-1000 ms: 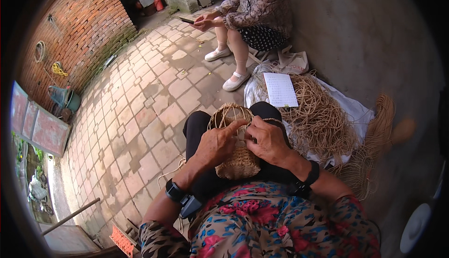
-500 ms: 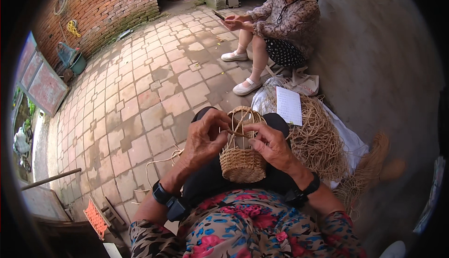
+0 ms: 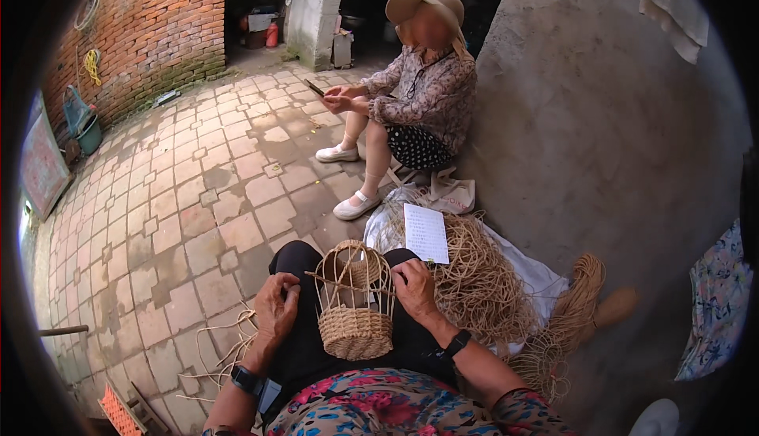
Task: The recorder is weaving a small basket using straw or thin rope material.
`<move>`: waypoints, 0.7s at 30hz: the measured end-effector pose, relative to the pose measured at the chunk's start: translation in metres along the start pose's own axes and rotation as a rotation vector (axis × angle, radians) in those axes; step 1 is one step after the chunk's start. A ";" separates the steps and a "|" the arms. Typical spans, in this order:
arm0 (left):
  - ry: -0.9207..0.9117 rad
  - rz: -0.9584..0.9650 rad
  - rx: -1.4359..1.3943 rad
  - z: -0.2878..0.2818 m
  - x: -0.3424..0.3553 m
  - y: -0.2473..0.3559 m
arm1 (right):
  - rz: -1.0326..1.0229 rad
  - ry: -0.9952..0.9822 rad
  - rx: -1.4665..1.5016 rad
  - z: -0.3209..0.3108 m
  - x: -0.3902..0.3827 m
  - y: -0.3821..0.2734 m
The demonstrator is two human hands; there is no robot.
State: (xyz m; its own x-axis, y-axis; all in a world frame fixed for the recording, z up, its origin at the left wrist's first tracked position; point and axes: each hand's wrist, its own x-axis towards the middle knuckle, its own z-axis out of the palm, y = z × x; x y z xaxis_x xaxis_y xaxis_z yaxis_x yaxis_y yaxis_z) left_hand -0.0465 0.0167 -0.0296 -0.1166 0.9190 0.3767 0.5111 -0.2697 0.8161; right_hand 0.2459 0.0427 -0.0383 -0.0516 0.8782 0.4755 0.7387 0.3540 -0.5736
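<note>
Basket (image 3: 356,335) on lap (image 3: 296,353), btwn L grip (image 3: 277,307) & R grip (image 3: 414,287).
L grip: fingers curled, can't tell if holding; twisted strand (image 3: 336,283) just R of it, across basket's upper pt. R grip: fingers bent by basket's R side, can't tell if touching. Cord pile (image 3: 486,282) R of R grip, white paper (image 3: 426,234) just beyond it; seated person (image 3: 427,92) farther fwd.
</note>
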 end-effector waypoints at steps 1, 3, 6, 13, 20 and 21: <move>-0.009 0.032 0.027 0.001 0.001 0.007 | -0.077 0.060 -0.098 0.000 0.001 -0.002; -0.004 0.056 -0.021 0.006 0.001 0.022 | -0.094 0.059 -0.128 0.000 0.003 -0.006; -0.255 0.001 -0.085 0.011 0.002 0.038 | -0.098 0.062 -0.168 0.000 0.004 -0.010; -0.450 -0.395 -0.474 0.011 0.015 0.042 | -0.088 0.079 -0.166 -0.003 0.003 -0.012; -0.382 -0.293 -0.624 0.023 0.009 0.060 | -0.098 0.241 -0.182 -0.014 -0.001 -0.005; -0.353 -0.172 -0.480 0.024 0.009 0.061 | -0.044 0.242 -0.222 -0.016 -0.003 -0.003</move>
State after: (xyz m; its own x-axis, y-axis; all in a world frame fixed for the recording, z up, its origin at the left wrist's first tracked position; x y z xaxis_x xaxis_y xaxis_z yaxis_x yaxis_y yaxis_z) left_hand 0.0044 0.0151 0.0128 0.1671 0.9784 0.1219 0.0605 -0.1336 0.9892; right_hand 0.2550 0.0339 -0.0271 0.0550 0.7523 0.6565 0.8692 0.2875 -0.4023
